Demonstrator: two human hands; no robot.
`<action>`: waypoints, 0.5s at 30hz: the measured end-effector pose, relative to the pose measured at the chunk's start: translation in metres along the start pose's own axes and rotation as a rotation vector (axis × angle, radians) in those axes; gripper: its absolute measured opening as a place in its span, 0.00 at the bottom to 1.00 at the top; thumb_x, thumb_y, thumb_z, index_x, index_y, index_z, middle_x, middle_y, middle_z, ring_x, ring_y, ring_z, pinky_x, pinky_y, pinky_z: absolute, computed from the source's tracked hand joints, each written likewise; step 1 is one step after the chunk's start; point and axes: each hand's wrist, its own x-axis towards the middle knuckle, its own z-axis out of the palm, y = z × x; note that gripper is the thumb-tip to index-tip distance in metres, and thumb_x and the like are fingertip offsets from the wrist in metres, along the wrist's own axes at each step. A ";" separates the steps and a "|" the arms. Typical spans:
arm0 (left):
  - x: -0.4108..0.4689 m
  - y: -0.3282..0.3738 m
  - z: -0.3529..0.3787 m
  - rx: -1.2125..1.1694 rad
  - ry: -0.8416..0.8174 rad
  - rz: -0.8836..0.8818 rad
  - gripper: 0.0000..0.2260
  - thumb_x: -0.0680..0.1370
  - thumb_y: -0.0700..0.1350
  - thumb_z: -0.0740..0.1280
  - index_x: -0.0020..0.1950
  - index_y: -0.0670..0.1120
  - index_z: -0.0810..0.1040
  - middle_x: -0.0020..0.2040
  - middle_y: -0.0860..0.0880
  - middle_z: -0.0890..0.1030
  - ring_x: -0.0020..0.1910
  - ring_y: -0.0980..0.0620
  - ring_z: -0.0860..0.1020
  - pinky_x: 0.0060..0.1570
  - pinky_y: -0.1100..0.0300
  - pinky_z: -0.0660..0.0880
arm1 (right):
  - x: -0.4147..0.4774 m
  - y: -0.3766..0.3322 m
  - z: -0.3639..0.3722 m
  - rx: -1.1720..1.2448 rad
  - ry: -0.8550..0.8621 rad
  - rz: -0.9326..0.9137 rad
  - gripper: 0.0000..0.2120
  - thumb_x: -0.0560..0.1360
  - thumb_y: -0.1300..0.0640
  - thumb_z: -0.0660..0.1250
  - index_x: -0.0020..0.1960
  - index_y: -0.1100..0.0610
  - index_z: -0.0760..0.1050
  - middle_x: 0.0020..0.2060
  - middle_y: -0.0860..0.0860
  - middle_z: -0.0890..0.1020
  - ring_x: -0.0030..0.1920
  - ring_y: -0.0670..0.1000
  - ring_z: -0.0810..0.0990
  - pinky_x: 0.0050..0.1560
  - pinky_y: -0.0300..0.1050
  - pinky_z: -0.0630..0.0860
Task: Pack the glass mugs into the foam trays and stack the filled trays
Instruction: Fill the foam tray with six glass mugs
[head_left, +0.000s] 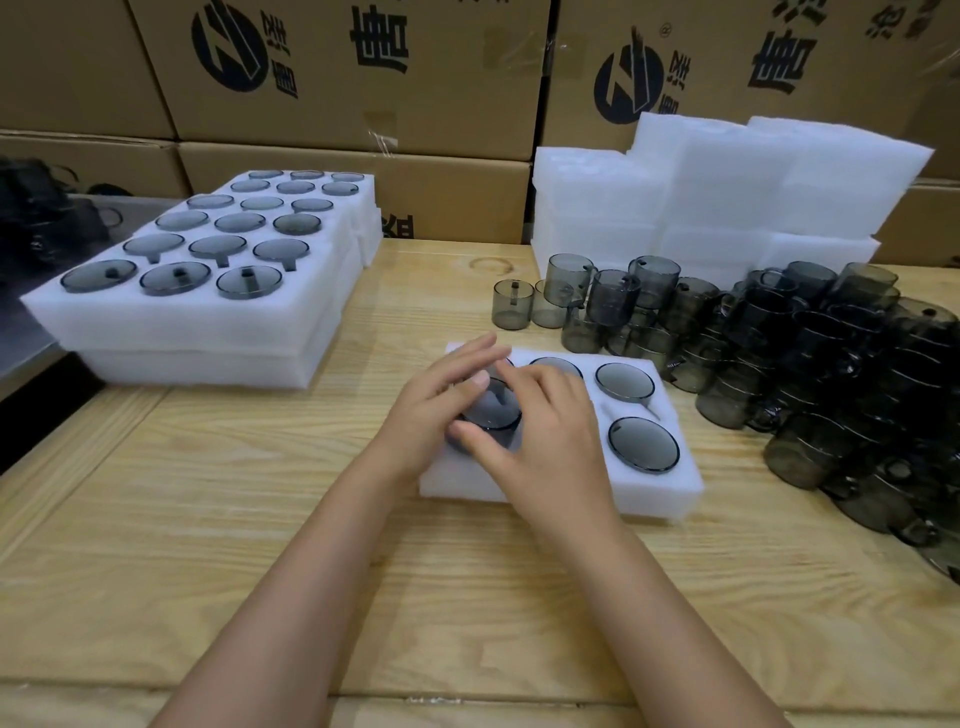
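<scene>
As right hand (548, 441) pinches mug (492, 413), foam tray (670, 488)

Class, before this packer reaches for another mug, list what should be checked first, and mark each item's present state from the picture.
1. The held mug is fully seated in its pocket: cannot tell. The left hand and right hand cover much of it.
2. The foam tray lies flat on the table: ok.
3. The tray's near-middle pocket is filled: cannot tell, because the right hand hides it.
4. The loose mugs are ready on the right: ok.
5. The filled trays on the left are stacked evenly: ok.
</scene>
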 end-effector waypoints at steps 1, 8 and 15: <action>0.000 0.000 -0.001 0.010 -0.041 -0.012 0.17 0.79 0.38 0.60 0.67 0.49 0.72 0.70 0.56 0.69 0.71 0.65 0.63 0.64 0.75 0.60 | 0.001 0.001 -0.002 -0.016 -0.037 -0.038 0.30 0.74 0.40 0.64 0.70 0.55 0.68 0.64 0.51 0.72 0.65 0.50 0.67 0.66 0.47 0.63; -0.004 -0.009 -0.010 0.230 -0.122 -0.111 0.27 0.80 0.31 0.55 0.72 0.56 0.57 0.77 0.57 0.51 0.76 0.62 0.44 0.72 0.64 0.46 | -0.001 0.004 0.000 -0.342 -0.318 -0.134 0.44 0.70 0.33 0.27 0.77 0.58 0.41 0.77 0.49 0.46 0.75 0.44 0.36 0.68 0.48 0.23; -0.003 -0.011 -0.011 0.475 -0.180 -0.073 0.19 0.83 0.44 0.55 0.73 0.57 0.61 0.77 0.58 0.50 0.76 0.57 0.39 0.72 0.60 0.40 | -0.005 0.005 0.005 -0.502 -0.332 -0.130 0.43 0.71 0.32 0.31 0.77 0.59 0.41 0.77 0.52 0.44 0.75 0.48 0.33 0.69 0.57 0.24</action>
